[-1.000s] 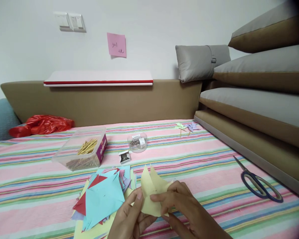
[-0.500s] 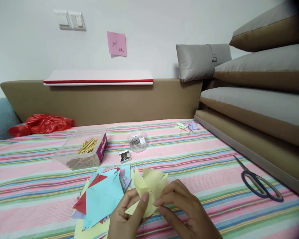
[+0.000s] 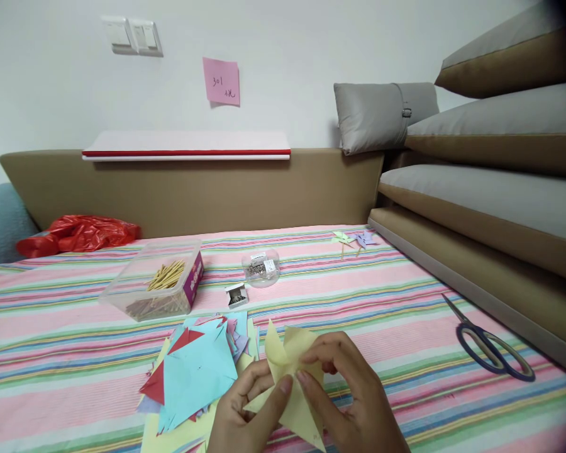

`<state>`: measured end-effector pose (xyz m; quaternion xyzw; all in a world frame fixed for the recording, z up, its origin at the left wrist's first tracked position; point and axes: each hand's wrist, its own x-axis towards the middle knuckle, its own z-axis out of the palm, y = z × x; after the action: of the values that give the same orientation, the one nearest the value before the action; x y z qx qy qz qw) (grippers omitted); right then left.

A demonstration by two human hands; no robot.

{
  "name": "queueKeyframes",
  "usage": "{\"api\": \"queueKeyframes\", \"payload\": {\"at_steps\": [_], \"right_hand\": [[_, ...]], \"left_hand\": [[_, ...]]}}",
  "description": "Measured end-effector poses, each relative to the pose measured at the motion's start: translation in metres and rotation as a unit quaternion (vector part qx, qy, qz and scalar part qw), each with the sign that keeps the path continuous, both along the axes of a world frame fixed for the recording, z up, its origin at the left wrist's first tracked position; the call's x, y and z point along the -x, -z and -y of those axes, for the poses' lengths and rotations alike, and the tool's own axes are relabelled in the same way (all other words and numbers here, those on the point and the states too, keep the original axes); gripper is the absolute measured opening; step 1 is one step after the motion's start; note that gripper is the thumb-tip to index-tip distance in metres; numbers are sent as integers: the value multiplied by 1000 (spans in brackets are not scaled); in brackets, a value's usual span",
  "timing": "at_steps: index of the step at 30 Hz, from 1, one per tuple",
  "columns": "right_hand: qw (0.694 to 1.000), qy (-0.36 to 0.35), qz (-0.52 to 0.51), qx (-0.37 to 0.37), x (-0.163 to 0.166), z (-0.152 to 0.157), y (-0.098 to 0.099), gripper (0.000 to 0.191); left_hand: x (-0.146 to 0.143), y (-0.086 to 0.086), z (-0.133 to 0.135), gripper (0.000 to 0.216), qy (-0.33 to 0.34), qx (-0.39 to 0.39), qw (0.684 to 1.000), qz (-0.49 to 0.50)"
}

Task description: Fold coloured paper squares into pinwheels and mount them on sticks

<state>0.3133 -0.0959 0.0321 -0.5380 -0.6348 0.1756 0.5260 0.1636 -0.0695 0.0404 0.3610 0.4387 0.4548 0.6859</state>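
A pale yellow paper pinwheel [image 3: 298, 390], cut into pointed flaps, is held up between my two hands at the bottom centre. My left hand [image 3: 252, 409] pinches it from the left, with the thumb pressed near the middle of the paper. From the right, my right hand [image 3: 353, 396] grips it with thumb and fingertips close to that same middle. One flap curls upward and another points down toward me. Just left of my hands lies a pile of cut paper [image 3: 200, 371], light blue on top with red, purple and yellow beneath.
Behind the pile are a clear plastic box [image 3: 153, 286] of small wooden sticks, a tiny open box [image 3: 236, 296] and a round clear container [image 3: 261, 268] of small metal pieces. Scissors [image 3: 488, 343] lie at right. Two small pinwheels [image 3: 353, 240] lie farther back. Cushions [image 3: 490, 189] are stacked at right.
My right hand has shifted its hold from the paper's lower right edge up to the middle. One yellow flap now points downward, and my left thumb stays on the paper.
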Motion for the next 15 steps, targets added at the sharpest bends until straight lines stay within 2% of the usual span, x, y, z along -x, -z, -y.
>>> {"api": "queueKeyframes", "payload": {"at_steps": [3,6,10,12,13,15], "right_hand": [[1000,2,7,-7,-2,0,-1,21],[1000,2,-26,15,-1,-1,-2,10],[996,-15,-65,51,1,1,-6,14],[996,-28,-56,56,1,3,-7,8],[997,-39,-40,50,2,4,-7,11],[998,-61,8,23,4,6,-4,29]], "left_hand": [[0,0,0,38,-3,3,1000,4],[1,3,0,41,1,0,1000,-6],[-1,3,0,47,-2,3,1000,-13],[-1,1,1,48,-13,-6,1000,-20],[-1,0,2,46,-20,-18,999,-38],[0,0,3,41,-36,-64,992,-105]]}}
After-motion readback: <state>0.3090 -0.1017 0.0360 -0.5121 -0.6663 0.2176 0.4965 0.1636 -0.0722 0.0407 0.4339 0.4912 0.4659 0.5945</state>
